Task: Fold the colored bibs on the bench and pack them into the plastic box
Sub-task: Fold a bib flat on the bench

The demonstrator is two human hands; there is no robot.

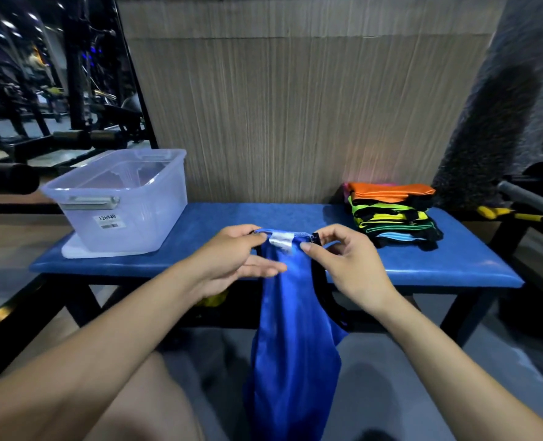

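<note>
Blue bib (290, 329) hangs below our grip: left hand (232, 259) and right hand (343, 265) pinch its collar corners, squaring it for folding.

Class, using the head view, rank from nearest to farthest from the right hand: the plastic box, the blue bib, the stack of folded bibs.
1. Blue bib, pinched by the right hand.
2. Stack of folded bibs, on the bench's right end.
3. Plastic box, on the far left end.
</note>
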